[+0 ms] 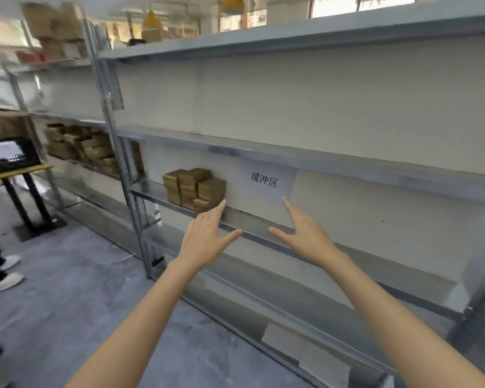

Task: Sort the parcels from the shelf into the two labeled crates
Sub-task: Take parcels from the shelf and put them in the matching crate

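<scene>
- Shelf (319,161): steel rack spanning the frame; its centre board probably serves as a holding spot, marked by a paper sign (266,183).
- Crate (9,158): black, on a table at the left edge, well apart from the parcels.
- Parcels (193,189): brown boxes stacked at frame centre, left of the sign.
- Left hand (205,233), right hand (303,233): arms outstretched, fingers straight and spread wide, holding nothing; left fingertips just beside the stack.

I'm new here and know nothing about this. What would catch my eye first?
Two bare arms stretch forward, the left hand and right hand open, toward a metal shelf. Just beyond the left hand sits a stack of brown parcels, a white sign beside it. A black crate stands far left.
</scene>
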Available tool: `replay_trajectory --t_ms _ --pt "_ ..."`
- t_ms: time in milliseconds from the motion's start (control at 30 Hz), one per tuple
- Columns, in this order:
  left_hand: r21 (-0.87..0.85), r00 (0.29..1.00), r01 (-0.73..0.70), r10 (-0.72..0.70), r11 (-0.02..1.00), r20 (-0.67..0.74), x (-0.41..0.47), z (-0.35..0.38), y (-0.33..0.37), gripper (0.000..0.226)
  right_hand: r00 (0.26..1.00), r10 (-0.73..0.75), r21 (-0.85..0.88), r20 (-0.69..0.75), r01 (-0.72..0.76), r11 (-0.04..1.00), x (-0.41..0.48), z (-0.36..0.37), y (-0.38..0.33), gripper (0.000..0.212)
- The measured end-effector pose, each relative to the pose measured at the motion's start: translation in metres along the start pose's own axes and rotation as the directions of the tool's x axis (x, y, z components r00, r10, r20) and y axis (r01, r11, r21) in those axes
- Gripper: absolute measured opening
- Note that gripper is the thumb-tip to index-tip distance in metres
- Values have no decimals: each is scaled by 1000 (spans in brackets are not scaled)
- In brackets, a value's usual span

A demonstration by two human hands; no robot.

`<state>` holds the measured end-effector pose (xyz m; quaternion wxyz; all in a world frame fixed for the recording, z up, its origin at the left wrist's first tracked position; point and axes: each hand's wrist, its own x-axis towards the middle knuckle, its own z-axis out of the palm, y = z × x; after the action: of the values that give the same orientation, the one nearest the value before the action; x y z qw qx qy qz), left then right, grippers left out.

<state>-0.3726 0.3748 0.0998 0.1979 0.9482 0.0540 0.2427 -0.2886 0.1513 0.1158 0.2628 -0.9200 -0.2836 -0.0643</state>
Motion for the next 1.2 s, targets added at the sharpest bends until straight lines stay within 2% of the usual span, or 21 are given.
replay_trajectory --t_ms 233,367,633,800,967,1100,1200 --pt "7 993 103 -102 995 -52 52 0 -102 89 988 -141 74 60 137 988 121 73 -38 90" --pt "-44 986 155 -157 987 -59 98 6 -149 89 980 -186 102 75 178 979 192 113 -49 91" --pt "-87 981 173 -179 981 -67 227 25 -239 89 970 -217 119 111 203 972 355 171 -66 91" --pt "-84 987 155 -157 984 -20 292 54 -284 90 973 -175 91 149 163 982 426 201 -60 89" --pt "-117 991 125 -119 985 53 346 91 -323 92 981 -77 80 178 63 995 480 235 -44 92" --pt "-147 987 79 -57 986 148 388 122 -354 96 980 45 74 196 -61 995 519 266 -32 95" --pt "-232 971 63 -6 971 239 412 148 -377 98 967 151 34 205 -161 986 543 290 -23 99"
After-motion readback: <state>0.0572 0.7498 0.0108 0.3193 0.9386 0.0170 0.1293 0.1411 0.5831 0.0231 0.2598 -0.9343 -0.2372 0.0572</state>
